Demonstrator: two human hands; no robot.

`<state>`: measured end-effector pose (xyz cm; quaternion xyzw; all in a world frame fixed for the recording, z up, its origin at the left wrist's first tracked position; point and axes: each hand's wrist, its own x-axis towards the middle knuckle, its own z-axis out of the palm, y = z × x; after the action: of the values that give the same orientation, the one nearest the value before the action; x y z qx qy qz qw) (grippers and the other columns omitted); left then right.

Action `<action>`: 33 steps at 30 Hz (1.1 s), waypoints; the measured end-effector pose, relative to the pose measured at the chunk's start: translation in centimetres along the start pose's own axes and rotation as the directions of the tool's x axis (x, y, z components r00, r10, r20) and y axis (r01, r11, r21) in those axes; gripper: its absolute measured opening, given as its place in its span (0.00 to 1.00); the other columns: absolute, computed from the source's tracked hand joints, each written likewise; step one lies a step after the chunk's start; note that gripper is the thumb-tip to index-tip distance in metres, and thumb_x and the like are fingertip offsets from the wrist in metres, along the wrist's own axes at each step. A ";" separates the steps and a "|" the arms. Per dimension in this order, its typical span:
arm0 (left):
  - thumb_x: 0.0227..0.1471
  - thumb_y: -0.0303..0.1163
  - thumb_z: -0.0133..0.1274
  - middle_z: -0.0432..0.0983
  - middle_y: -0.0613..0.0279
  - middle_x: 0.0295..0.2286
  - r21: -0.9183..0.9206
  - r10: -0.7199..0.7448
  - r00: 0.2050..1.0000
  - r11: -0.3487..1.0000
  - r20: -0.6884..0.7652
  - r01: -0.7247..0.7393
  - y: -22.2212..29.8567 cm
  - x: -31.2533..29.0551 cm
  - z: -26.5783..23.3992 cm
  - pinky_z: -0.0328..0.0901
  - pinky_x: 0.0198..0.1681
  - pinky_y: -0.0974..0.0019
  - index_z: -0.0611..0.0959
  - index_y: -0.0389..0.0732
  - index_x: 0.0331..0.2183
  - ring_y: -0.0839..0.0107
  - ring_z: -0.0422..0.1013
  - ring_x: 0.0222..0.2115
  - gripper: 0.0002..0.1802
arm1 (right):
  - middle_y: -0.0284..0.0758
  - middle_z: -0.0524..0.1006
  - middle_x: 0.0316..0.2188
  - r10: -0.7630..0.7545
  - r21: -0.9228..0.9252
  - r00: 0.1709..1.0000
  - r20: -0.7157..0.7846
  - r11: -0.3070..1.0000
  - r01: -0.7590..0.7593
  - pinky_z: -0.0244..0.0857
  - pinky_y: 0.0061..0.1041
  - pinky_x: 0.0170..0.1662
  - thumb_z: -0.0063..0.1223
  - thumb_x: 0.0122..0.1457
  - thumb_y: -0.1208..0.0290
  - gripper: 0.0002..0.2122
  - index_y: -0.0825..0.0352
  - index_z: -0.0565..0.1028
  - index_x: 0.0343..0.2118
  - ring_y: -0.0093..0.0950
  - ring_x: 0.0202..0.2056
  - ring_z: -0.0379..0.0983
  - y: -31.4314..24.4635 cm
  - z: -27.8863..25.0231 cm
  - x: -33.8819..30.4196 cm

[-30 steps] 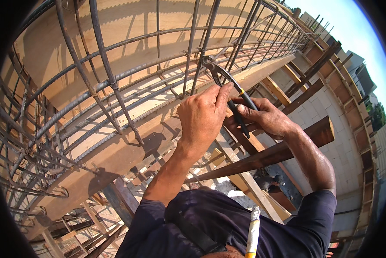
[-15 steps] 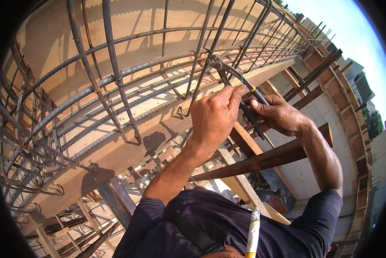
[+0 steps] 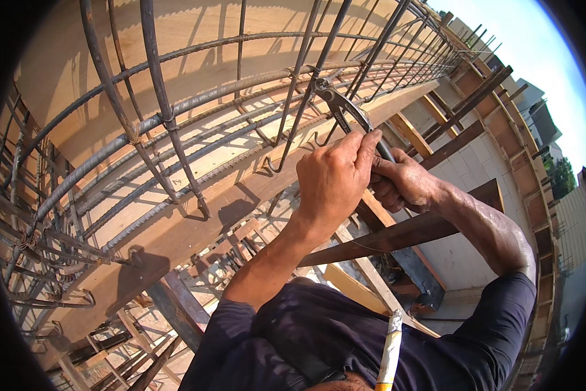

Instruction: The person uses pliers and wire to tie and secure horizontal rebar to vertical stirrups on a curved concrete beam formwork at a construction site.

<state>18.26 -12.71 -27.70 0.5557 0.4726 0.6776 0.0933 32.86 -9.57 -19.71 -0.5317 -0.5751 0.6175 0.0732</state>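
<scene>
Just above the center of the frame, a person's right hand [image 3: 402, 181] wraps the handles of dark pliers [image 3: 346, 111], whose head points up-left at the bars of a steel rebar cage [image 3: 169, 120]. The left hand [image 3: 332, 174], just beside, brings thumb and forefinger together near the handles; what they pinch cannot be told. A dark timber [image 3: 404, 238] slants behind the right forearm; a cigarette [image 3: 390, 352] juts up at bottom.

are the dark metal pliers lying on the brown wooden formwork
No, the right hand grips the pliers, their head beside a dark steel bar.
</scene>
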 end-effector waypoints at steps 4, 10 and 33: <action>0.60 0.39 0.57 0.68 0.55 0.11 -0.046 0.018 0.998 0.999 -0.067 -0.021 0.1 -0.3 0.2 0.57 0.16 0.60 0.81 0.38 0.22 0.61 0.64 0.10 0.18 | 0.20 0.58 0.14 -0.064 0.182 0.990 0.126 0.982 0.040 0.49 0.20 0.15 0.47 0.68 0.48 0.22 0.59 0.64 0.22 0.16 0.13 0.52 2.3 -0.6 1.8; 0.61 0.41 0.56 0.67 0.54 0.10 0.113 0.017 1.000 0.993 0.019 -0.019 -0.3 0.1 -0.5 0.57 0.16 0.59 0.81 0.39 0.21 0.57 0.64 0.11 0.20 | 0.45 0.78 0.19 -0.628 -0.869 0.744 -0.229 0.476 0.135 0.69 0.39 0.30 0.52 0.65 0.64 0.13 0.73 0.78 0.37 0.37 0.24 0.79 0.2 -2.3 0.7; 0.59 0.34 0.59 0.64 0.70 0.12 0.048 -0.151 0.988 0.987 -0.026 0.152 -2.7 -2.2 -6.4 0.52 0.18 0.70 0.78 0.34 0.18 0.85 0.57 0.16 0.20 | 0.37 0.79 0.46 -0.220 -0.459 0.965 -0.140 0.878 0.134 0.70 0.32 0.53 0.49 0.67 0.52 0.29 0.61 0.62 0.66 0.25 0.48 0.74 1.5 -2.8 -0.6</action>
<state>12.56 -16.10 -30.75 0.5129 0.5313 0.6625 0.1254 35.97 -8.68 -19.94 -0.5351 -0.7378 0.4071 0.0598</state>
